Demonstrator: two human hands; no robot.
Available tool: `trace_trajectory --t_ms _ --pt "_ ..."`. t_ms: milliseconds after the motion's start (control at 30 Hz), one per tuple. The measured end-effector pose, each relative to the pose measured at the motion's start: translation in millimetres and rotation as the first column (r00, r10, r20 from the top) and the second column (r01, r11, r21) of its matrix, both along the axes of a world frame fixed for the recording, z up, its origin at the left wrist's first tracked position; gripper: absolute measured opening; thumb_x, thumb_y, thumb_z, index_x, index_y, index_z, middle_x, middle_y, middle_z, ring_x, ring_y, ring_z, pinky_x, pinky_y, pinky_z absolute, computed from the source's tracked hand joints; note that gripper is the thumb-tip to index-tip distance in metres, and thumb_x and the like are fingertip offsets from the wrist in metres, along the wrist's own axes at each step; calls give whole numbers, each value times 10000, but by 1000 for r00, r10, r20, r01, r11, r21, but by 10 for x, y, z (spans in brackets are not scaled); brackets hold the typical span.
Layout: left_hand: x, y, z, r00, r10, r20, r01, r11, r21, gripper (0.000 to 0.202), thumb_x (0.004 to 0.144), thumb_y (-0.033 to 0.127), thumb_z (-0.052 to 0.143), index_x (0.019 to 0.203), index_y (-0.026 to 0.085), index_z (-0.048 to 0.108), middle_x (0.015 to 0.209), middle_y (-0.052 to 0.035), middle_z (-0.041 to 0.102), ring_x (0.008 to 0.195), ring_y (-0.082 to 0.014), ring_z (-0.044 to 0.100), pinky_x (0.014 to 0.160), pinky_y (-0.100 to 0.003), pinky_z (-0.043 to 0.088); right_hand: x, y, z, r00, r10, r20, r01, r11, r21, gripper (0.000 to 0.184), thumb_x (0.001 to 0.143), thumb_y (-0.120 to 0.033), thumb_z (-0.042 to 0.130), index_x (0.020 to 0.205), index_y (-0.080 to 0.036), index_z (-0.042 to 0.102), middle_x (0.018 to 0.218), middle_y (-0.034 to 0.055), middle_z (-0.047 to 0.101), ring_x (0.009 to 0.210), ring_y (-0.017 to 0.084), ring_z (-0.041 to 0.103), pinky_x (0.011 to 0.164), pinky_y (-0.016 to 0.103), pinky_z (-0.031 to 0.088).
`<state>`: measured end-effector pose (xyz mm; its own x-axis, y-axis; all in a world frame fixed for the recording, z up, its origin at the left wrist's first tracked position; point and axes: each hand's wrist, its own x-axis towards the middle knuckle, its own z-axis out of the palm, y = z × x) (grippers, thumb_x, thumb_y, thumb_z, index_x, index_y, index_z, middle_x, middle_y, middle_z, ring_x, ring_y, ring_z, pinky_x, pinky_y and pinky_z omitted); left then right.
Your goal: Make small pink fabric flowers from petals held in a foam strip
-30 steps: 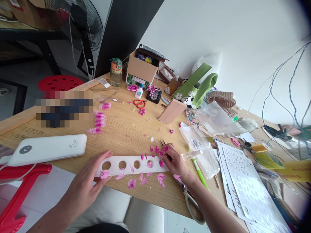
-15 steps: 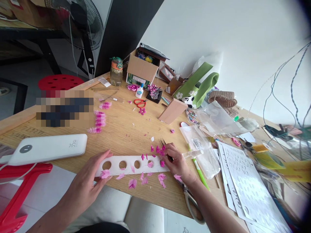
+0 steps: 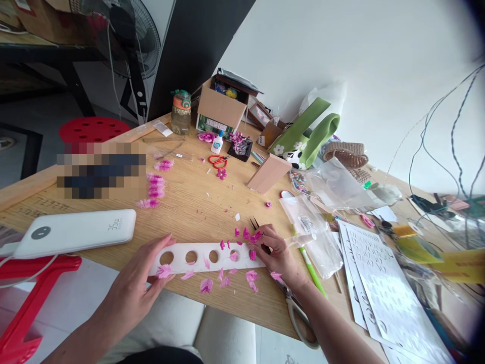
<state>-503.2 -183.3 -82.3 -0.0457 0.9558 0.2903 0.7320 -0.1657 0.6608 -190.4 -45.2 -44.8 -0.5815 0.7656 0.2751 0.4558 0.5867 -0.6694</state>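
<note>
My left hand [image 3: 134, 275] grips the left end of a flat white strip [image 3: 176, 259] with several round holes, thumb below and fingers above. Pink petals [image 3: 206, 286] on thin, barely visible stems spread over the strip and past its lower edge. At the strip's right end, my right hand [image 3: 275, 255] is closed, its fingertips pinched at the magenta petal sprig [image 3: 255, 236]; the exact grip point is hidden. Scissors [image 3: 301, 321] lie beneath this hand, handles towards me, dark tips showing beyond the fingers.
A white power bank [image 3: 81, 232] lies left, near fuzzy pink pieces [image 3: 156, 186]. Further back are red-handled snips [image 3: 218, 162], a glue bottle [image 3: 217, 143], a wooden block [image 3: 269, 173] and a cardboard box [image 3: 222, 105]. Right are a green pen [image 3: 311, 270], plastic bags [image 3: 322, 247] and printed sheets [image 3: 394, 283].
Both hands, the strip and the petals keep nearly the same place. The right fingers and the magenta sprig by them have shifted very slightly.
</note>
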Motion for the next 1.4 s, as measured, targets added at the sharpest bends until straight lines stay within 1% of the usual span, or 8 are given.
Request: trace_trajectory --t_ms 100,233,500,700,900,1033,1200,1400 --pt "-2 5 5 1000 -2 -3 2 1000 -1 533 922 337 499 1428 306 333 1316 -71 596 1216 -248 575 979 -388 515 14 29 12 1000 5 11 -4 1000 -24 183 879 -247 636 700 -216 655 822 55 595 853 209 521 734 344 449" --pt "2 12 5 1000 -2 -7 2 1000 -1 537 924 333 497 1433 306 327 1317 -71 595 1218 -245 572 977 -386 516 21 64 43 1000 3 3 -3 997 -82 118 873 -278 646 775 -218 673 892 66 629 894 218 552 775 362 469" --pt "-3 0 -13 1000 -8 -7 8 1000 4 544 924 324 501 1437 303 323 1318 -64 592 1219 -234 571 985 -366 509 -12 87 46 1000 19 -8 -20 986 -167 123 881 -265 628 773 -211 653 895 58 626 874 208 552 773 348 460" --pt "-2 4 3 1000 -11 -18 11 1000 22 548 923 321 502 1440 304 319 1328 -71 590 1216 -243 576 975 -374 517 -36 78 14 1000 -6 -14 4 991 -136 188 879 -260 620 698 -209 621 824 49 603 839 206 543 749 345 449" --pt "7 -2 32 1000 -12 -18 12 1000 15 540 927 323 493 1438 305 318 1325 -73 596 1208 -249 584 945 -374 534 -42 79 27 1000 -15 5 15 993 -120 188 867 -234 606 680 -212 591 787 45 588 808 209 525 741 359 442" --pt "7 2 23 1000 -5 -24 5 1000 19 537 926 330 492 1436 304 324 1323 -75 597 1208 -255 584 940 -378 536 -40 82 37 1000 -11 5 11 992 -123 178 866 -237 601 690 -212 596 807 52 609 817 216 533 752 374 448" --pt "4 8 10 1000 -11 -27 12 999 31 542 922 321 501 1436 295 327 1322 -68 596 1212 -244 578 959 -367 525 -34 82 44 999 -31 9 32 991 -130 113 852 -217 615 738 -215 618 851 57 625 851 223 544 763 380 454" --pt "-1 -6 10 1000 -9 -29 10 1000 25 536 927 322 493 1436 300 326 1329 -68 592 1217 -247 576 965 -374 520 -39 74 65 999 -35 20 37 994 -100 111 842 -176 598 739 -216 603 874 57 635 851 220 551 756 375 454"
